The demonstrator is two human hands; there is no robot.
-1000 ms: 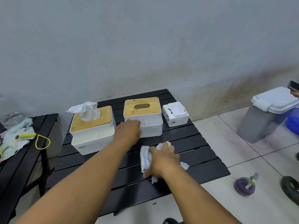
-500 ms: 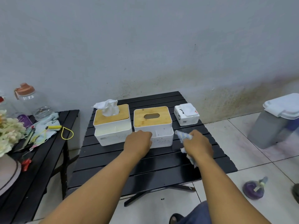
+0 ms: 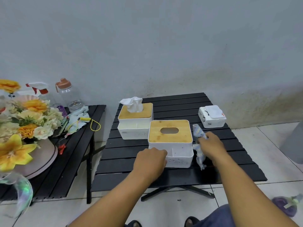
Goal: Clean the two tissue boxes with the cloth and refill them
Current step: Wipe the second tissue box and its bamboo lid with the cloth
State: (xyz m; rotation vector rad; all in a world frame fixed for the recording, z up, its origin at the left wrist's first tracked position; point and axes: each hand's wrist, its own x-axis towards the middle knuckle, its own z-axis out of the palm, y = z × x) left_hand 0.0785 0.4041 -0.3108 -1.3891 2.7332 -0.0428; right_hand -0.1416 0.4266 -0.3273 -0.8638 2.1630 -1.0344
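Two hands are in play on the black slatted table (image 3: 180, 177). The left hand (image 3: 150, 161) has its fingers curled over the front-left corner of the near tissue box (image 3: 179, 158), gripping it at the rim of the white front compartment. That box sits close to the table's near edge, and the oval slot in its wooden lid (image 3: 164, 138) is bare. Over on the box's right side is the right hand (image 3: 211, 145), closed round the cloth (image 3: 198, 131). One bunched end of the pale striped cloth pokes up above the fingers beside the lid's right edge. The other end dangles down along the box's right wall, close enough that I cannot tell whether cloth and box touch.

Behind and to the left stands the far tissue box (image 3: 135, 126), its front corner just behind the near one, with a white tissue (image 3: 132, 104) puffed out of the lid. Neither hand is near it. A small white pack (image 3: 211, 116) rests at the table's back right. Off to the left, a side table (image 3: 65, 169) carries flowers (image 3: 32, 118) and a clear bottle (image 3: 68, 95).
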